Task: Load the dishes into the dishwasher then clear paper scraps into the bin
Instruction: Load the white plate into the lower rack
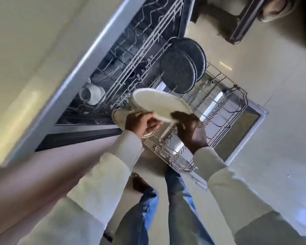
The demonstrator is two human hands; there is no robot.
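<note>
The dishwasher stands open with its lower wire rack [224, 110] pulled out over the lowered door [244, 133]. Two dark speckled plates [179, 71] stand upright in the rack's far end. My right hand [191, 129] is shut on the near rim of a cream plate [159, 103], held tilted above the rack. My left hand [140, 123] grips a small stack of cream plates [119, 116] just below and left of it. A white cup [92, 94] lies inside the machine.
A pale cabinet front [34, 59] runs along the left of the dishwasher opening. Glossy light floor [272, 85] lies around the door. A dark furniture leg [237, 20] stands at the top right. My legs in jeans [177, 200] are beside the rack's near corner.
</note>
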